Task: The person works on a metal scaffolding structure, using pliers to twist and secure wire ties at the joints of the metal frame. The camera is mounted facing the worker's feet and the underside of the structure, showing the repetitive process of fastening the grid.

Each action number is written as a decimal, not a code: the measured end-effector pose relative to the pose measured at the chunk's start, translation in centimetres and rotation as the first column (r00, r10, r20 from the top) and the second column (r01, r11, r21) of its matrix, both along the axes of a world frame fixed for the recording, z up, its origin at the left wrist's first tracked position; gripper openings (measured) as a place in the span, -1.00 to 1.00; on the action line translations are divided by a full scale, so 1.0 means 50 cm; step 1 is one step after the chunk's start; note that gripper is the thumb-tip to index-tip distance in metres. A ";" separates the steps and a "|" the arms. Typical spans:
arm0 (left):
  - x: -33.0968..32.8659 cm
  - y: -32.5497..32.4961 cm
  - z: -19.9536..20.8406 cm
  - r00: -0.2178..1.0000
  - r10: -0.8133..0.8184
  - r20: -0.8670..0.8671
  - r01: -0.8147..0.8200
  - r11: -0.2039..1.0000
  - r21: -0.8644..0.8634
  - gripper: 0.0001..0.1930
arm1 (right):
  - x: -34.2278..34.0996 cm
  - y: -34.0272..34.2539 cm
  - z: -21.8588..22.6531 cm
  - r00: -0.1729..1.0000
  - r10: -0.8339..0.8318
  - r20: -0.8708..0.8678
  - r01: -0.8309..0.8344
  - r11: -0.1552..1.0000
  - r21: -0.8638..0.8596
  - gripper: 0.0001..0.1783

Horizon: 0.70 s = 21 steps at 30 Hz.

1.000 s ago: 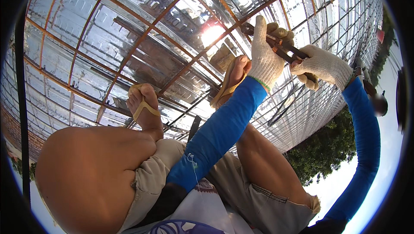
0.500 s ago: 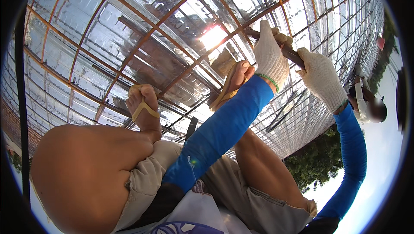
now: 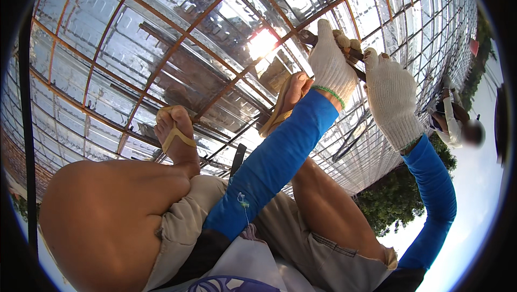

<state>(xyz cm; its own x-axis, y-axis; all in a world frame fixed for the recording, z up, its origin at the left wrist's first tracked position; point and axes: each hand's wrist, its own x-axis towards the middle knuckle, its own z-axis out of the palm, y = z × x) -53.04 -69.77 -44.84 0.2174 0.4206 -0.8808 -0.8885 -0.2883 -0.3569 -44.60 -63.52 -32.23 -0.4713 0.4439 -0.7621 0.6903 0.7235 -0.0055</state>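
A dark, elongated metal hand tool [image 3: 307, 37] lies across a rebar joint. Its exact kind cannot be told. My left hand [image 3: 333, 66], in a white knit glove, closes around its middle, thumb stretched along the upper side. My right hand [image 3: 392, 95], gloved alike, has its fingers curled at the tool's other end. How firmly they grip there is partly hidden. Beneath the tool's head runs the rusty rebar grid [image 3: 237, 76], above shiny corrugated metal decking [image 3: 134, 33]. Blue sleeves cover both my forearms.
My sandalled feet [image 3: 177, 130] are on the bars, knees bent. Short loose-looking bar pieces [image 3: 156, 34] lie among the grid. Another person [image 3: 452, 120] is at the far right. Trees [image 3: 393, 200] stand beyond the deck's edge. A black vertical strip [image 3: 27, 130] runs down the left.
My right hand has moved left and turned more upright, closer to my left hand. My left hand and the tool have shifted slightly left. My feet hold nearly the same place.
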 end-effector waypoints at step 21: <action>0.011 -0.141 0.079 0.948 -0.263 -0.181 0.281 0.956 0.083 -0.61 | 0.025 -0.132 0.051 0.497 -0.791 0.358 0.863 0.406 -0.301 -0.58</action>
